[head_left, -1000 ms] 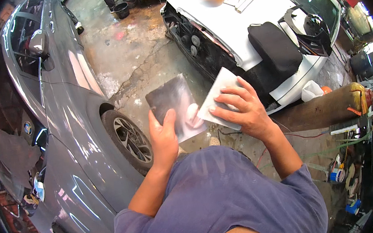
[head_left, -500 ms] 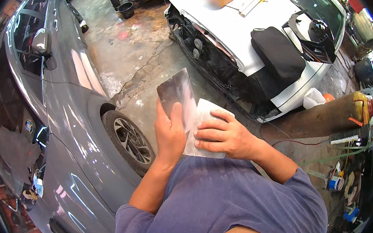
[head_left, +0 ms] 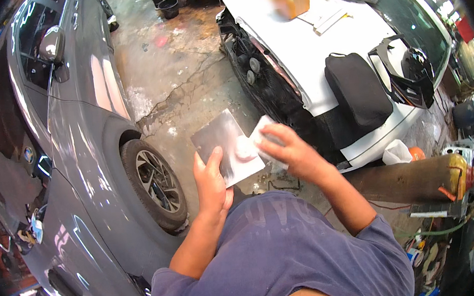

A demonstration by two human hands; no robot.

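My left hand (head_left: 211,185) grips a flat, squarish metallic plate (head_left: 212,136) by its near left edge, thumb on top. The plate is held in front of my body, its grey, smeared face tilted up towards me. Near its right side sits a pale, putty-like lump (head_left: 244,148). My right hand (head_left: 300,152) is closed on a whitish flat spreader (head_left: 261,127), fingers over its upper face. The spreader is slightly blurred and close to the lump; whether they touch I cannot tell.
A grey car (head_left: 94,179) stands close on my left, its front wheel (head_left: 157,181) nearby. Ahead right is a white car (head_left: 272,36) with its front end stripped, a black bag (head_left: 357,88) and a cardboard box (head_left: 298,0) on top. A large gas cylinder (head_left: 405,180) lies at right.
My right hand has moved right and tilted its spreader away from the plate. The plate in my left hand now lies more face-up, and the pale lump shows. The view has shifted slightly.
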